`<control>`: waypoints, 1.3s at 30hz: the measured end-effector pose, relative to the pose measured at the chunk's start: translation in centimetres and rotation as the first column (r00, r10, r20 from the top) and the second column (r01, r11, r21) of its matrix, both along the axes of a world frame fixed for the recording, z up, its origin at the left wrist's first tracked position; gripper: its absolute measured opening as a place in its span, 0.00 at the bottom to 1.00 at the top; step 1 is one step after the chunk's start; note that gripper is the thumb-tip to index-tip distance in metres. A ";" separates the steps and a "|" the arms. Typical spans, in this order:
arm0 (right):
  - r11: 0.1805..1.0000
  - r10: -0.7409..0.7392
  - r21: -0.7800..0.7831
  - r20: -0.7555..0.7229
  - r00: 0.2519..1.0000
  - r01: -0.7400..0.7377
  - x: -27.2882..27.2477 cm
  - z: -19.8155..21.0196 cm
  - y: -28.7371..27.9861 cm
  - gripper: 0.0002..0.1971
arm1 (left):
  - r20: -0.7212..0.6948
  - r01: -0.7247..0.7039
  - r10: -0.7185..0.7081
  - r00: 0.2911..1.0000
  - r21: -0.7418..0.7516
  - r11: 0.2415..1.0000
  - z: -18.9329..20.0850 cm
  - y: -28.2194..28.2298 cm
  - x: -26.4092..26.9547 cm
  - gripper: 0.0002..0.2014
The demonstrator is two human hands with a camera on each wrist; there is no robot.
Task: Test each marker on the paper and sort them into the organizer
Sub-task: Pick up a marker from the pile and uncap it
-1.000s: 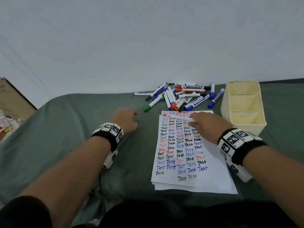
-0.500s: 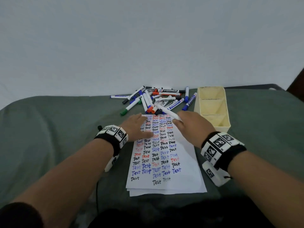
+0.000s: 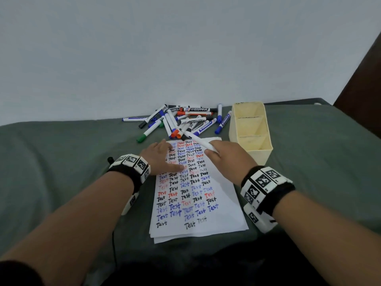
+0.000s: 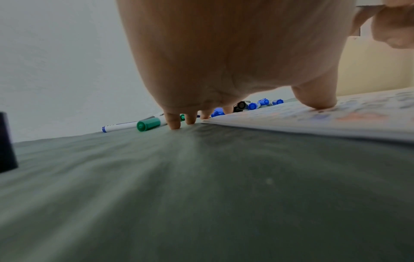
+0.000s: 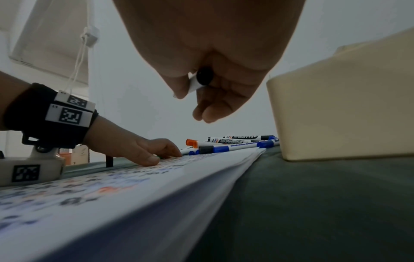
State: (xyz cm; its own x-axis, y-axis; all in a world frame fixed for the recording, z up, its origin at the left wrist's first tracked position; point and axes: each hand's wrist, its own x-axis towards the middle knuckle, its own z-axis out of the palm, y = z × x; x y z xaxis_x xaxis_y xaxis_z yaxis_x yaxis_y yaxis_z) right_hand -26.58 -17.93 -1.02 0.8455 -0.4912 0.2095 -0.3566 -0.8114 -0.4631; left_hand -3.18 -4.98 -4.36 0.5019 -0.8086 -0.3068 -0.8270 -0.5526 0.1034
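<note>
A white sheet of paper point(image 3: 222, 203) covered in rows of the word "Test" lies on the green cloth. My right hand point(image 3: 224, 155) hovers over its top right corner and grips a white marker point(image 3: 199, 141) with a black end point(image 5: 204, 77). My left hand point(image 3: 159, 156) lies flat on the paper's upper left part, thumb point(image 4: 315, 99) pressing the sheet, fingertips point(image 4: 174, 122) on the cloth. A pile of markers point(image 3: 185, 120) lies beyond the paper. The cream organizer point(image 3: 250, 131) stands to the right with nothing visible in its compartments.
A green-capped marker point(image 3: 147, 133) lies left of the pile, close to my left fingers point(image 4: 147, 124). A white wall rises right behind the markers. A dark wooden edge point(image 3: 360, 79) shows at the far right. A small black object point(image 3: 110, 159) sits by my left wrist.
My left hand moved right from the cloth onto the paper and now presses it. My right hand turned the marker from lying across the sheet to pointing up and left.
</note>
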 end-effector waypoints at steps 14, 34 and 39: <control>0.629 -0.255 0.759 0.404 0.878 -0.166 1.2 0.6 -0.7 0.15 | 0.077 0.085 -0.092 0.993 0.099 0.992 0.5 -0.3 0.4 0.61; 0.501 -0.642 0.859 0.287 0.711 0.107 9.3 -2.8 -4.7 0.06 | 0.009 0.096 -0.098 0.995 0.106 0.990 -0.9 0.1 0.5 0.60; 0.567 -0.597 0.809 0.275 0.754 0.153 9.2 -3.7 -5.4 0.03 | -0.013 0.095 -0.094 0.995 0.112 0.989 -0.4 0.2 0.2 0.61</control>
